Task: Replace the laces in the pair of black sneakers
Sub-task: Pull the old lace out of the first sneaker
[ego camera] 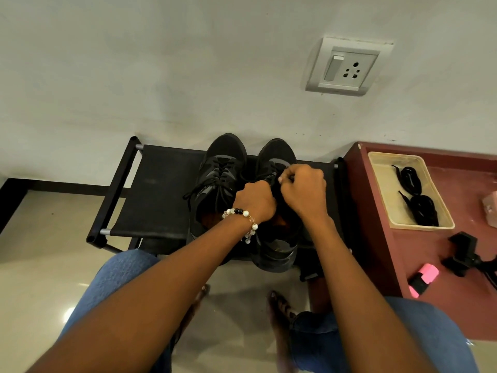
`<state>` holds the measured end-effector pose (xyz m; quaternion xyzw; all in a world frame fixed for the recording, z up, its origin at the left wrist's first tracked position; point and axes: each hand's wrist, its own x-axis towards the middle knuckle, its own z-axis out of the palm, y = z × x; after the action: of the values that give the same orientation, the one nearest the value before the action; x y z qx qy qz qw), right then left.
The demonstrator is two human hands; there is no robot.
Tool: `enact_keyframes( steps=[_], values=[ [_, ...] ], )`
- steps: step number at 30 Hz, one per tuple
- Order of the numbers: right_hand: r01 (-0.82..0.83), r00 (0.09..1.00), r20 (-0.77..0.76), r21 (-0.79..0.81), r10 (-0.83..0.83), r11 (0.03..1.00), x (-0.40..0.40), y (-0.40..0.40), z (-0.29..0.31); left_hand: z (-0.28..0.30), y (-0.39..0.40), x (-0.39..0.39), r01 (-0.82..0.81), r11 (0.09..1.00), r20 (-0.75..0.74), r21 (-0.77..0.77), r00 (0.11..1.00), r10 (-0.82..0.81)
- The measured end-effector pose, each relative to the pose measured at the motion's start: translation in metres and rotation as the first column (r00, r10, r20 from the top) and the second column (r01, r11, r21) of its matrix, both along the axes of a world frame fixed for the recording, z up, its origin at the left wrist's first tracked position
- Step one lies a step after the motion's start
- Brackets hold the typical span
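Here, both hands are working the lace of the right sneaker (275, 168).
The pair is sitting on a black rack by the wall; the left hand (255, 201) and right hand (304, 188) are curling tight over its eyelets, apparently pinching lace, while spare laces (415, 196) are waiting in a tray (382, 189) on the right desk (376, 238).

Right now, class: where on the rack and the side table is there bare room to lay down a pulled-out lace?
Free: the rack fabric left of the left sneaker. The side table is bare between tray and pink highlighter. Crowded: around the right sneaker, where left hand and right hand work.
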<state>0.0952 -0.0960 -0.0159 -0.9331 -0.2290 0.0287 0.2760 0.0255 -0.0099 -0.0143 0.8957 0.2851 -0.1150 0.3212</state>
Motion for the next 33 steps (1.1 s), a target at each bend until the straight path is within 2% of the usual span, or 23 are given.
enact_keyframes(
  steps=[3,6,9,10,13,16,18,21,23,25,28,33],
  values=[
    [0.160,0.978,-0.156,0.156,-0.136,0.975,-0.002,-0.001,0.004,0.002,0.000,0.000,0.009,1.000,-0.005,0.011,1.000,-0.009],
    [0.287,0.929,-0.299,0.212,-0.217,0.934,0.002,-0.001,0.002,0.003,-0.001,-0.001,0.029,0.999,-0.007,0.014,1.000,-0.029],
    [0.490,0.838,-0.441,0.345,-0.322,0.800,0.009,-0.006,0.009,0.006,0.001,-0.002,0.036,0.999,-0.004,0.019,0.999,-0.036],
    [0.522,0.824,-0.438,0.341,-0.359,0.782,0.013,-0.010,0.011,0.006,0.001,-0.003,0.035,0.999,-0.006,0.021,0.999,-0.035],
    [0.464,0.867,-0.267,0.131,-0.420,0.876,0.017,-0.023,0.017,0.006,0.000,-0.001,0.045,0.998,-0.028,0.041,0.999,-0.044],
    [0.353,0.927,-0.125,-0.033,-0.355,0.935,0.016,-0.026,0.025,0.014,0.003,0.002,0.069,0.996,-0.058,0.059,0.996,-0.065],
    [0.233,0.956,-0.173,-0.042,-0.237,0.971,0.016,-0.025,0.034,0.023,0.011,0.005,0.059,0.988,-0.020,0.140,0.998,-0.057],
    [0.030,0.929,-0.363,-0.123,-0.073,0.992,0.007,-0.021,0.040,0.025,0.021,0.010,-0.040,0.963,0.221,0.266,0.975,-0.020],
    [-0.048,0.929,-0.365,-0.275,-0.058,0.960,-0.006,-0.016,0.032,0.021,0.023,0.017,-0.044,0.974,0.369,0.223,0.929,-0.043],
    [-0.055,0.955,-0.292,-0.357,-0.055,0.932,-0.020,-0.012,0.022,0.014,0.020,0.026,0.023,0.985,0.409,0.174,0.908,-0.093],
    [0.013,0.983,-0.165,-0.354,-0.077,0.935,-0.027,-0.012,0.010,-0.003,0.013,0.036,0.064,0.974,0.381,0.219,0.913,-0.146],
    [0.022,0.964,-0.248,-0.275,-0.093,0.961,-0.021,-0.020,0.003,-0.014,0.003,0.040,-0.033,0.934,0.368,0.357,0.924,-0.108]
  ],
)
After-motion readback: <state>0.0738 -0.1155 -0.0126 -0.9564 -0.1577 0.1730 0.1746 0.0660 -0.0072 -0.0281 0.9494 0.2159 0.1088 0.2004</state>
